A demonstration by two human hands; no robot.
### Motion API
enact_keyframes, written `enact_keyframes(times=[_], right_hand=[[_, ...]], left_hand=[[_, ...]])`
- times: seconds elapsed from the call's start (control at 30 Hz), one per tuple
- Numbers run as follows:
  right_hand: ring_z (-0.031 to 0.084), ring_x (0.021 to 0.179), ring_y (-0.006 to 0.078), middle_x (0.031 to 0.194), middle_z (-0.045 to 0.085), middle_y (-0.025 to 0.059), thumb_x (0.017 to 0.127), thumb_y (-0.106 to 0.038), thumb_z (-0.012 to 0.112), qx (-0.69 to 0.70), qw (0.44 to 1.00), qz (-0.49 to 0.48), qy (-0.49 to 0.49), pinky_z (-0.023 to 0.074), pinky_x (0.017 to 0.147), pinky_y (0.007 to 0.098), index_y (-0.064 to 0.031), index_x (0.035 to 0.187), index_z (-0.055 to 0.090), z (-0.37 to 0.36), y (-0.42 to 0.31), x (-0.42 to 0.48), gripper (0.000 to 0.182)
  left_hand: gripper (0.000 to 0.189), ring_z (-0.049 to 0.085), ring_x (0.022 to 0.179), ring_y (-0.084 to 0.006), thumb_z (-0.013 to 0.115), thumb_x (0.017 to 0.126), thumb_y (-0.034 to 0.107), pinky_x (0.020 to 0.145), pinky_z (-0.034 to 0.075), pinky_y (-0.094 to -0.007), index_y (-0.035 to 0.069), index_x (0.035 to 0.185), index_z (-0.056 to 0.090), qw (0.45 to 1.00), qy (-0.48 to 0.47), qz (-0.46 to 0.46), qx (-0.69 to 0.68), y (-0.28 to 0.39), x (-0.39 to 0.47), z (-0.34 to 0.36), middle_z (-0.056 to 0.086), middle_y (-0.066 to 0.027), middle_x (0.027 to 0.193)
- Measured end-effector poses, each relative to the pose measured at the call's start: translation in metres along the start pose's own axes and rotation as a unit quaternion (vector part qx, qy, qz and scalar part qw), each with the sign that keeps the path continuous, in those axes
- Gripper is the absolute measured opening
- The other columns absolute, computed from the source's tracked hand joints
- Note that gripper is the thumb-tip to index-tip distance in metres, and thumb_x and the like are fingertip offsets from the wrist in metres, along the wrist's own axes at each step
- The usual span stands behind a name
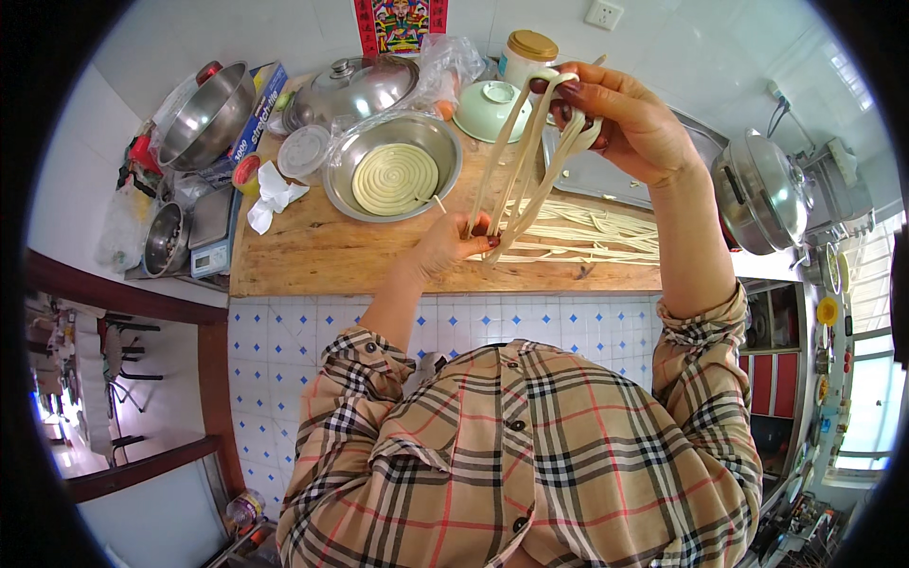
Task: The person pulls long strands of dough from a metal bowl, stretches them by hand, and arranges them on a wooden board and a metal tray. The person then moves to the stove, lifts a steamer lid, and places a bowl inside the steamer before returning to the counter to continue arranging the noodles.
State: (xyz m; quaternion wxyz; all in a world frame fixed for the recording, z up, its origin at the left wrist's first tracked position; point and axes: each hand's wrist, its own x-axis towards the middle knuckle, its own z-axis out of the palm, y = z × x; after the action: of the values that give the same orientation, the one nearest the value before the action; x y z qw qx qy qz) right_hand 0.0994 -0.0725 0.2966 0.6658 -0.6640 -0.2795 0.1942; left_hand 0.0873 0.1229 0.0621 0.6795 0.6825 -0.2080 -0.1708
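My right hand (618,117) is raised above the back of the wooden table, its fingers closed around loops of pale dough noodles (529,174). The strands hang down at a slant to my left hand (458,241), which grips their lower ends low over the tabletop. Beneath and to the right, more long noodle strands (589,234) lie in rows on the wood. Left of the held strands stands a steel basin (454,167) with a flat spiral coil of dough rope (395,179) inside. One end of the rope reaches over the basin's rim near my left wrist.
An upturned pale green bowl (490,110) and a lidded jar (529,57) stand behind. At the right are a metal tray (603,174) and a lidded steel pot (763,192). Crumpled tissue (273,195), a plastic lid (304,150) and a digital scale (211,259) sit left.
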Motion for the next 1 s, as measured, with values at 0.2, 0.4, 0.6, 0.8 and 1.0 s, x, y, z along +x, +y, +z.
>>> enact_keyframes(times=[0.2, 0.4, 0.6, 0.8, 1.0], right_hand=[[0.054, 0.070, 0.0053, 0.087, 0.060, 0.0034, 0.089, -0.021, 0.053, -0.008, 0.999, -0.048, -0.012, 0.0446, 0.058, 0.0184, 0.0005, 0.115, 0.052, 0.007, -0.017, -0.003, 0.033], [0.053, 0.072, 0.0074, 0.085, 0.059, 0.0065, 0.091, -0.019, 0.051, 0.021, 0.993, -0.110, 0.043, 0.0424, 0.058, 0.0168, 0.0030, 0.112, 0.052, -0.002, -0.027, -0.008, 0.031], [0.057, 0.078, 0.0066, 0.087, 0.060, -0.0005, 0.088, -0.014, 0.055, -0.013, 0.996, -0.083, 0.028, 0.0464, 0.065, 0.0214, -0.0046, 0.103, 0.057, -0.037, -0.010, -0.026, 0.018], [0.056, 0.075, 0.0085, 0.086, 0.058, 0.0004, 0.085, -0.007, 0.056, 0.012, 0.994, 0.034, 0.105, 0.0453, 0.061, 0.0209, -0.0072, 0.096, 0.053, -0.103, 0.058, -0.078, 0.011], [0.051, 0.054, 0.0098, 0.067, 0.056, 0.0024, 0.076, -0.005, 0.068, -0.156, 0.913, 0.324, 0.193, 0.0428, 0.049, 0.0212, -0.0009, 0.085, 0.060, -0.123, 0.236, -0.110, 0.014]], left_hand=[[0.012, 0.052, 0.078, -0.0095, 0.062, 0.080, 0.007, 0.070, 0.043, -0.0241, 0.003, 0.091, 0.059, 0.990, 0.084, 0.108, 0.023, -0.014, 0.001, 0.013, 0.057, 0.0000, 0.081], [0.017, 0.058, 0.091, -0.0203, 0.051, 0.085, 0.002, 0.081, 0.049, -0.0375, 0.005, 0.102, 0.050, 0.929, 0.192, 0.087, -0.305, -0.005, 0.005, 0.018, 0.055, -0.0062, 0.093], [0.009, 0.056, 0.072, -0.0167, 0.051, 0.086, 0.006, 0.068, 0.047, -0.0270, 0.005, 0.095, 0.048, 0.830, 0.358, 0.199, -0.379, 0.045, -0.008, -0.055, 0.055, -0.0047, 0.080], [0.009, 0.056, 0.073, -0.0105, 0.057, 0.080, 0.001, 0.065, 0.046, -0.0245, 0.001, 0.089, 0.055, 0.918, 0.264, 0.105, 0.278, 0.110, -0.067, -0.069, 0.056, -0.0023, 0.072], [0.008, 0.060, 0.072, -0.0211, 0.061, 0.072, -0.001, 0.063, 0.046, -0.0306, -0.001, 0.078, 0.057, 0.845, 0.242, -0.084, 0.470, -0.017, -0.110, -0.118, 0.061, -0.0118, 0.077]])
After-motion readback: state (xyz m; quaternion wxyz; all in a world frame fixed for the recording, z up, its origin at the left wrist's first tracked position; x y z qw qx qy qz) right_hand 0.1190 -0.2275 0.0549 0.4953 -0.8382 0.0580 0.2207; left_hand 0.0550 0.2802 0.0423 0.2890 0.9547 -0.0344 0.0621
